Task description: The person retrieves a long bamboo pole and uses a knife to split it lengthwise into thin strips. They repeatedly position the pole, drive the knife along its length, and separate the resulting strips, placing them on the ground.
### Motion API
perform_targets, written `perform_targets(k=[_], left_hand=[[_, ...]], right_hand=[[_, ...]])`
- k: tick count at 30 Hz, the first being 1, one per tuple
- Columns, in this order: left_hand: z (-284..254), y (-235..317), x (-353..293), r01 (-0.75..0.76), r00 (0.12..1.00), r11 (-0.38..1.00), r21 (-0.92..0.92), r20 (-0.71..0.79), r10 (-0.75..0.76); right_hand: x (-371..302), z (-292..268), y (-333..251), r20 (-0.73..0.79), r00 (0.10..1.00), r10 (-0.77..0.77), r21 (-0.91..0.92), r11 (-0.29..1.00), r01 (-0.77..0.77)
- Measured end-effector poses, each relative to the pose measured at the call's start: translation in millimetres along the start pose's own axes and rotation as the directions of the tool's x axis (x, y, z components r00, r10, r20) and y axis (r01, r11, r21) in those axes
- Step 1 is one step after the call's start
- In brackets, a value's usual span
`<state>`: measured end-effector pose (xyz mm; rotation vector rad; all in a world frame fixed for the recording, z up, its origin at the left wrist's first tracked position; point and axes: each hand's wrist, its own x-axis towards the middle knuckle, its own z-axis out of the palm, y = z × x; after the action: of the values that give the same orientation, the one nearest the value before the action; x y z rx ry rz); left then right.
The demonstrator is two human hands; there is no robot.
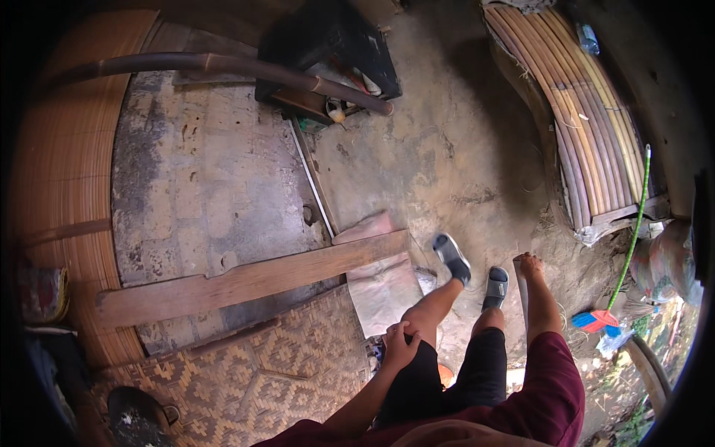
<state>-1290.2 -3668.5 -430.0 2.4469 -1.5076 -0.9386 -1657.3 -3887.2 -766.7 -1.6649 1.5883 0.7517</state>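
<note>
Rests the left hand point(401, 347) on the left leg point(430, 313), loosely curled and holding nothing, maybe for balance, and puts the right hand point(529, 266) atop a pale stick point(522, 296) near the right shoe point(495, 284), perhaps to lean, with a grip too hidden to tell.

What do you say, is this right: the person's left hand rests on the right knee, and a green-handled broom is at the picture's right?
Not quite: the head view shows the left hand resting on the left knee. The green-handled broom is indeed at the picture's right.
</note>
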Motion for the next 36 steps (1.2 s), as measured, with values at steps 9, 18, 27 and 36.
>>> perform_targets(k=[9, 18, 27, 36], left_hand=[[-16, 28, 138, 0.250, 0.965, 0.945, 0.210, 0.024, -0.260], [-89, 39, 252, 0.351, 0.899, 0.923, 0.155, 0.220, -0.379], [-114, 48, 314, 0.664, 0.729, 0.739, -0.109, 0.311, -0.609], [-145, 60, 417, 0.671, 0.731, 0.643, -0.371, 0.184, -0.657]], right_hand=[[7, -109, -107, 0.240, 0.965, 0.107, -0.082, 0.993, -0.090], [127, -190, -304, 0.086, 0.959, -0.269, 0.135, 0.957, 0.256], [161, -328, -546, -0.021, 0.835, -0.550, 0.330, 0.785, 0.525], [124, -426, -511, 0.293, 0.826, -0.482, 0.218, 0.875, 0.433]])
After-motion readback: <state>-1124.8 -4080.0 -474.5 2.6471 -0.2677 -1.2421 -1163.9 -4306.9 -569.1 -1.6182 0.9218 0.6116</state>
